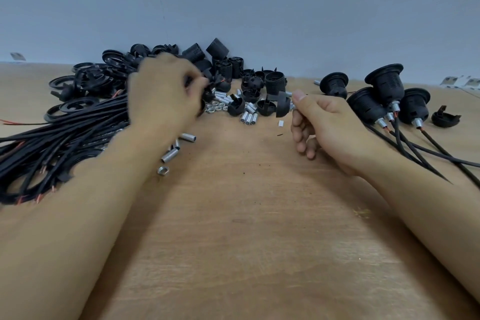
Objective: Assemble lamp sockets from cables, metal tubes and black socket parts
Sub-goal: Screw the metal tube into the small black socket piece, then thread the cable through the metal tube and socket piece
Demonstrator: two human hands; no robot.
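Note:
My right hand (324, 125) pinches a short metal tube with a black socket cap (282, 106) on it, held just above the wooden table (246, 228). My left hand (166, 96) is blurred and reaches into the pile of black socket parts (223, 67); its fingers curl round a small black part, partly hidden. Loose metal tubes (248, 117) and nuts (215, 108) lie between the hands. A bundle of black cables (65, 143) lies at the left.
Several assembled sockets with cables (384, 101) stand at the right, beside a loose black cap (445, 118). Black rings (78, 86) are heaped at the far left. More tubes (171, 153) and a nut (163, 170) lie near my left forearm. A grey wall rises behind.

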